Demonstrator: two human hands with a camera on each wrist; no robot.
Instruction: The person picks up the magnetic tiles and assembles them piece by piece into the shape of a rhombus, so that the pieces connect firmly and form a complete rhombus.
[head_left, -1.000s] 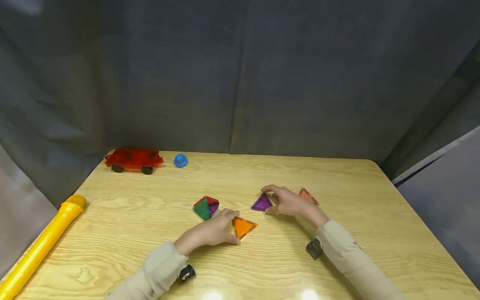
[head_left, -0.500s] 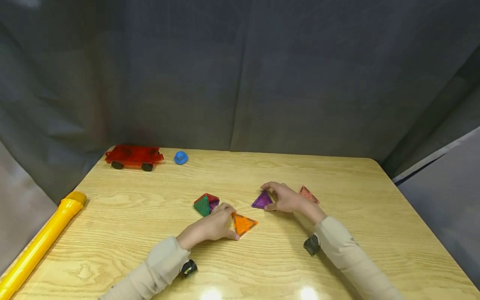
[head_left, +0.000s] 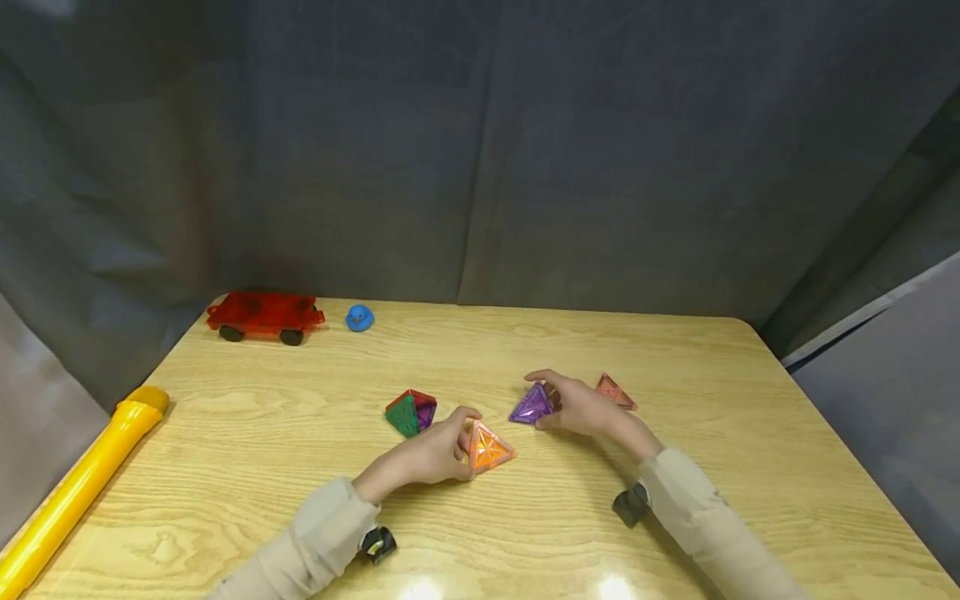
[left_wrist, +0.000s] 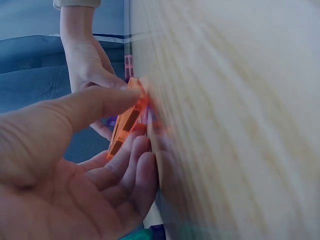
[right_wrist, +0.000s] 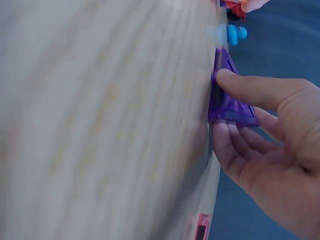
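Observation:
Between its thumb and fingers my left hand (head_left: 438, 450) pinches an orange triangular magnetic tile (head_left: 489, 450), tilted up off the table on the hand's side. My right hand (head_left: 581, 406) grips a purple triangular magnetic tile (head_left: 532, 405) by its edges, also tilted; the right wrist view shows the thumb on one edge and fingers beneath. A small gap parts the two tiles. Just behind the left hand stands a joined piece of green, red and purple triangles (head_left: 406, 414). A pink-red triangular tile (head_left: 615, 391) lies flat beyond the right hand.
A red toy car base (head_left: 262, 312) with black wheels stands at the table's back left, beside a small blue rubber duck (head_left: 360, 317). A long yellow tube (head_left: 82, 483) lies along the left edge. Dark curtains (head_left: 480, 150) hang behind the wooden table (head_left: 600, 533).
Both tiles, flat on the table before, are now tilted up toward the hands. The left hand's fingers have closed on the orange tile, and the right hand's on the purple one.

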